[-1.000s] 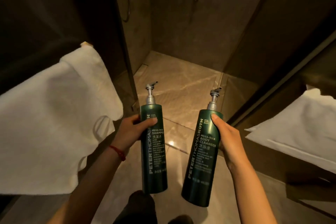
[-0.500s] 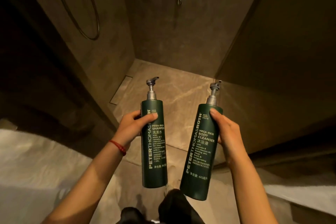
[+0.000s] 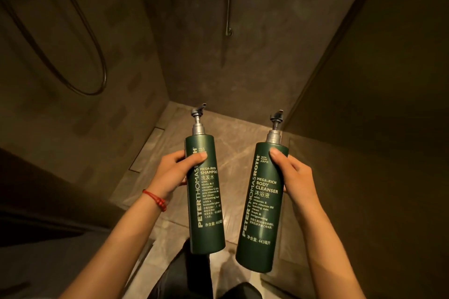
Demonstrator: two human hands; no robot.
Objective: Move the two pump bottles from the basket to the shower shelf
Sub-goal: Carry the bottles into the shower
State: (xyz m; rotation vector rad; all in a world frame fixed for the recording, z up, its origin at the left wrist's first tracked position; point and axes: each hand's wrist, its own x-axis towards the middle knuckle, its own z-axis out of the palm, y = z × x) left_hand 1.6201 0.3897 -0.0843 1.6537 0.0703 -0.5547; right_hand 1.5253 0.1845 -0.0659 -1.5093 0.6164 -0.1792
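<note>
I hold two tall dark green pump bottles upright in front of me, inside a shower stall. My left hand [image 3: 175, 172] grips the shampoo bottle [image 3: 206, 213] near its top. My right hand [image 3: 295, 177] grips the body cleanser bottle [image 3: 261, 226], which leans slightly to the right. Both have grey pump heads pointing away from me. The basket and a shower shelf are out of view.
Brown stone walls close in on the left, far side and right. A shower hose [image 3: 73, 56] loops on the left wall and a metal rail [image 3: 228, 7] runs down the far wall. The marble floor [image 3: 243, 143] has a drain strip [image 3: 148, 150] at the left. My dark trouser leg [image 3: 184, 274] shows below.
I have stepped forward into the shower stall. The white towels at both sides have dropped out of view, and the walls and hose now fill the frame. Both bottles stay gripped as before.
</note>
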